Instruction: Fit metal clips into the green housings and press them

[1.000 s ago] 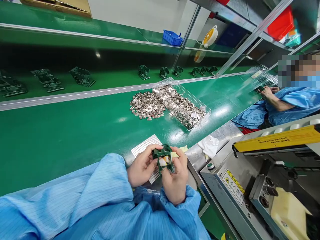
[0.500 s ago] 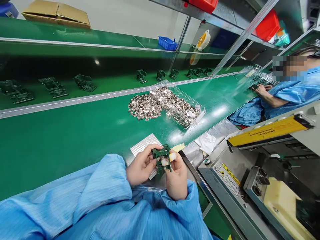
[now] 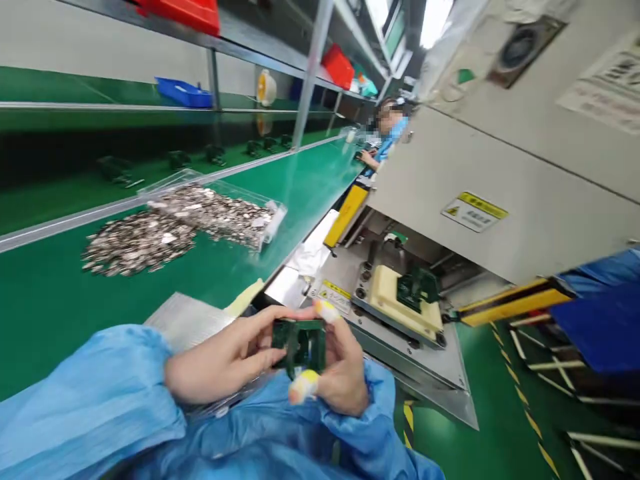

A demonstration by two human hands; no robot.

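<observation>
Green frame [image 3: 299, 341], far edge crosswise, axis unclear

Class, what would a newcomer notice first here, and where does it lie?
Likely first: the heap of small metal pieces on the green bench, left of centre, next to a clear tray of more. Next, the green part between the left hand and right hand, low in the middle. The machine at right follows, a similar part on its cream block.

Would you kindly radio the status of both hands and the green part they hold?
Left hand and right hand: closed on green part. Green part: held between them. Cream block: occupied by another green piece.
</observation>
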